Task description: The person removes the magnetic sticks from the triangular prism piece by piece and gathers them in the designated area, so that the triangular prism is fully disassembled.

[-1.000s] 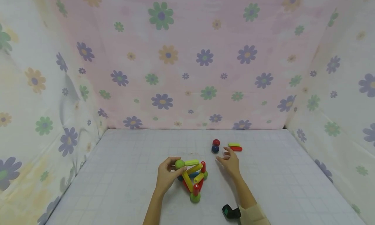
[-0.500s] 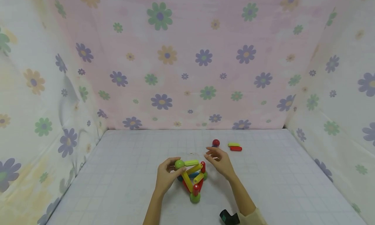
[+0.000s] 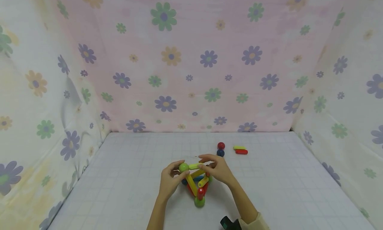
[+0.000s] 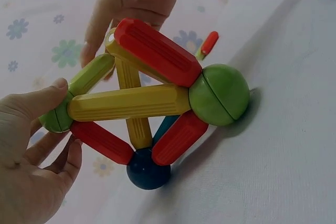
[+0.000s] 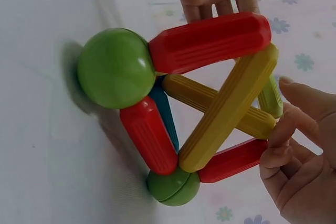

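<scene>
A frame of magnetic rods and balls stands on the table, with green balls (image 4: 219, 95), a dark blue ball (image 4: 148, 168), and red (image 5: 210, 43), yellow (image 5: 228, 111) and blue rods. My left hand (image 3: 171, 180) pinches the green ball (image 3: 184, 167) at the frame's upper left between thumb and fingers. From that ball a yellow-green rod (image 3: 194, 166) reaches to the right. My right hand (image 3: 219, 169) is at this rod's far end, its thumb and fingers spread apart around it. Firm contact there cannot be made out. The red rod (image 3: 200, 192) at the front stands upright on a green ball (image 3: 199, 202).
Behind my right hand lie a red ball (image 3: 221, 145) and a dark blue ball (image 3: 220, 152). Beside them are a loose yellow-green rod (image 3: 239, 147) and a loose red rod (image 3: 241, 151). Flowered cloth (image 3: 191, 90) walls in the table's back and sides.
My right hand has moved left, from beside the loose balls and rods to the yellow-green rod's end. My left hand stays on the green ball, and the frame keeps its place.
</scene>
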### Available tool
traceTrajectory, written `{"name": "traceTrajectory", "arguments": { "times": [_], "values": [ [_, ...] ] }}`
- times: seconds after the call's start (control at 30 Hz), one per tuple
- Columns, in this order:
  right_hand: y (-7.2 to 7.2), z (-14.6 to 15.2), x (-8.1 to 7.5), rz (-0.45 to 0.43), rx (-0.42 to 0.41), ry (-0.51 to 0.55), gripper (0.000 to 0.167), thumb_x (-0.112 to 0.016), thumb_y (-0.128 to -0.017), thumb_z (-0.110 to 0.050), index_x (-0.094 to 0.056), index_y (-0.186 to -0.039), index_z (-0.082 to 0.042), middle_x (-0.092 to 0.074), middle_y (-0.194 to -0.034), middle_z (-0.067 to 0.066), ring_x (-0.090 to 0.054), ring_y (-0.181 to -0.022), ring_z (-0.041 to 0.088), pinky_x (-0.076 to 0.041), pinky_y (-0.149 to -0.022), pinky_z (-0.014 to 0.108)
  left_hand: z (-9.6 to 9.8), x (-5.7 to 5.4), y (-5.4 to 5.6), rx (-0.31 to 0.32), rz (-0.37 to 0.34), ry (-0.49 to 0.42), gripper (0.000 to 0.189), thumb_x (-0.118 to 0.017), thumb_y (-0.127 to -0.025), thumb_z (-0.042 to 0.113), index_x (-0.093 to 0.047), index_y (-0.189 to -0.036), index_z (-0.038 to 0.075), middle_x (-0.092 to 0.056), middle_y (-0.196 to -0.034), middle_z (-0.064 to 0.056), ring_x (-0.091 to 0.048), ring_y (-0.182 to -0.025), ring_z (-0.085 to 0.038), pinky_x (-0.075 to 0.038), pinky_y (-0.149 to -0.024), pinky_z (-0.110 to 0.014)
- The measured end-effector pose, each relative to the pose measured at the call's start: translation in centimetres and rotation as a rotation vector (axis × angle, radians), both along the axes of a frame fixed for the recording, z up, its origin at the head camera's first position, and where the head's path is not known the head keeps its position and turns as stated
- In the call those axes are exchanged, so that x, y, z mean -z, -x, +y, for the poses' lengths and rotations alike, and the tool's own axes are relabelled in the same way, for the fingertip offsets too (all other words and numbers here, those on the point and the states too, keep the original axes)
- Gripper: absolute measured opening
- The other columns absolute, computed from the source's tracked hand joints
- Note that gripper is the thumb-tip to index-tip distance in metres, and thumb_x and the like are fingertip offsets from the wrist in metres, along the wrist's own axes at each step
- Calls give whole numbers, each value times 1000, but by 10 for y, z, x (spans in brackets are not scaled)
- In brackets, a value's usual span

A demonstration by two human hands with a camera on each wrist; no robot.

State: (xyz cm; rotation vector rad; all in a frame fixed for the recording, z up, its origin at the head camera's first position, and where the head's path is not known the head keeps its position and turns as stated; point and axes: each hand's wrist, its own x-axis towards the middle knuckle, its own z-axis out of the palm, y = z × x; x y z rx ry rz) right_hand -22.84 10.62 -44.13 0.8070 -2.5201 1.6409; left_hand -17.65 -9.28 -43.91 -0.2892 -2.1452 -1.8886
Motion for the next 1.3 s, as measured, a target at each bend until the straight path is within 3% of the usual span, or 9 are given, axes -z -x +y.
{"name": "traceTrajectory", "arguments": {
  "times": [0.17,0.37,0.6,0.73,0.97,1.3],
  "values": [
    [-15,-5,-22,-25,-37,-54,28,-66,-85,-2,-63,-111,8,-64,-98,21,-52,-77,20,-49,-61,19,0,0,0,0,-4,2,34,-70,-78,-5,-61,-110,-10,-63,-104,-22,-59,-82,-24,-52,-72,-27],
    [-23,-10,-30,-36,28,-41,25,-68,-83,-3,-65,-106,7,-62,-88,14,-48,-67,17,-44,-58,19,1,-1,0,-4,3,11,34,-71,-78,-5,-62,-110,-9,-63,-104,-22,-59,-82,-24,-52,-73,-28],
    [-7,-10,8,-71,97,65,27,-73,-82,-14,-67,-104,-1,-65,-95,14,-54,-52,14,-51,-54,22,1,-2,-1,-15,8,13,33,-71,-77,-5,-62,-109,-9,-64,-104,-21,-59,-82,-26,-51,-73,-26],
    [-10,-13,7,-4,127,104,24,-74,-79,-6,-67,-99,3,-66,-90,16,-55,-52,14,-51,-53,22,1,-2,-1,-24,13,12,33,-71,-77,-5,-62,-108,-9,-65,-103,-21,-59,-83,-30,-51,-73,-26],
    [-28,-17,-17,151,70,161,14,-74,-75,3,-66,-86,8,-65,-70,15,-52,-53,9,-48,-49,23,2,0,0,-37,42,15,32,-72,-77,-5,-63,-107,-9,-65,-101,-21,-58,-81,-30,-52,-73,-29],
    [-31,-18,-18,192,67,198,13,-75,-71,7,-65,-80,8,-66,-70,16,-52,-55,9,-51,-51,27,3,0,-1,-54,27,11,32,-73,-76,-4,-64,-106,-8,-66,-101,-18,-59,-82,-29,-52,-73,-30]
  ]
}}
